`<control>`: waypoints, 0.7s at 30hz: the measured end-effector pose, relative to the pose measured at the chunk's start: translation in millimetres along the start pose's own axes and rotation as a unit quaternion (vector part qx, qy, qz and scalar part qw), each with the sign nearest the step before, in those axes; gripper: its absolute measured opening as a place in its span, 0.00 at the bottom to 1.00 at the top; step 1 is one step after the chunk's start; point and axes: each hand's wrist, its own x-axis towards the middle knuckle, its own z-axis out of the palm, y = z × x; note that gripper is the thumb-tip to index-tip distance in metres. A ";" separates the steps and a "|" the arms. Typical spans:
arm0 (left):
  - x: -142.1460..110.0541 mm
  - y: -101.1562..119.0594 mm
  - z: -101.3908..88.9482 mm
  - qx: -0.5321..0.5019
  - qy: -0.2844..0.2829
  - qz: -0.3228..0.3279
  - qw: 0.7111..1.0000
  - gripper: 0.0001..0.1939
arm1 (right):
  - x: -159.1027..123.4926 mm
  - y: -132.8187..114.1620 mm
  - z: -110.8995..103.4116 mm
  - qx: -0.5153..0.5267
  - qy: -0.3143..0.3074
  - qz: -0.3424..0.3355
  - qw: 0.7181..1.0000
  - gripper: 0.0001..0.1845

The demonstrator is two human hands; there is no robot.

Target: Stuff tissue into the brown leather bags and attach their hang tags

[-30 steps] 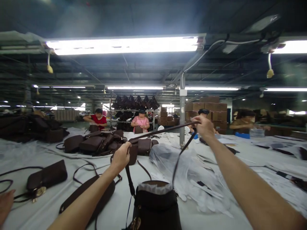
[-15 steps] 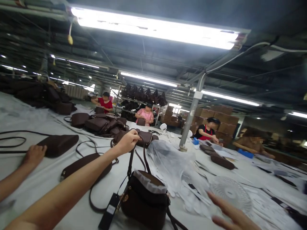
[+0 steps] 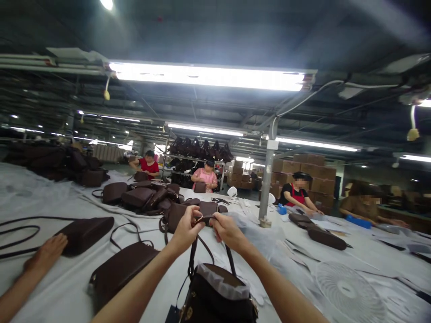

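Note:
A dark brown handbag [image 3: 218, 298] stands on the white table right in front of me, its open top lined with crumpled white tissue paper [image 3: 220, 282]. Its strap [image 3: 206, 219] is raised in a loop above the bag. My left hand [image 3: 186, 229] pinches the strap from the left, and my right hand [image 3: 229, 229] grips it from the right, the two close together. A dark tag hangs at the bag's left side, partly cut off by the frame's lower edge. Another brown bag [image 3: 124, 269] lies left of my left forearm.
At far left a co-worker's hand [image 3: 47, 253] rests against a brown bag [image 3: 88, 233]. Piled brown bags [image 3: 141, 197] lie farther back. A metal post [image 3: 266, 184], clear plastic sheeting and a round fan guard [image 3: 348, 289] stand on the right. Several people work beyond.
My right hand has come in from the lower right and taken hold of the strap beside my left hand. The view has tilted upward, so the bag sits lower in it.

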 end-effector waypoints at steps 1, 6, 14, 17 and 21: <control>-1.9 -5.0 3.3 -0.049 -0.035 -0.050 0.997 0.13 | 0.2 -2.3 -3.5 -0.059 0.024 -0.016 0.998 0.11; -0.7 -22.2 17.1 -0.341 -0.003 -0.197 0.919 0.15 | -18.7 -5.8 -6.3 -0.239 0.008 -0.003 0.971 0.08; 11.4 -55.0 -53.0 -0.509 0.275 -0.287 0.763 0.19 | -86.0 55.2 -21.5 -0.231 -0.127 0.015 0.964 0.10; 11.0 -56.4 -61.4 -0.477 0.259 -0.294 0.787 0.17 | -89.7 69.6 -43.7 -0.203 -0.137 0.040 0.969 0.12; 17.2 -35.4 -27.2 -0.433 0.134 -0.289 0.843 0.11 | -64.9 42.6 -50.6 -0.269 -0.100 -0.019 0.958 0.12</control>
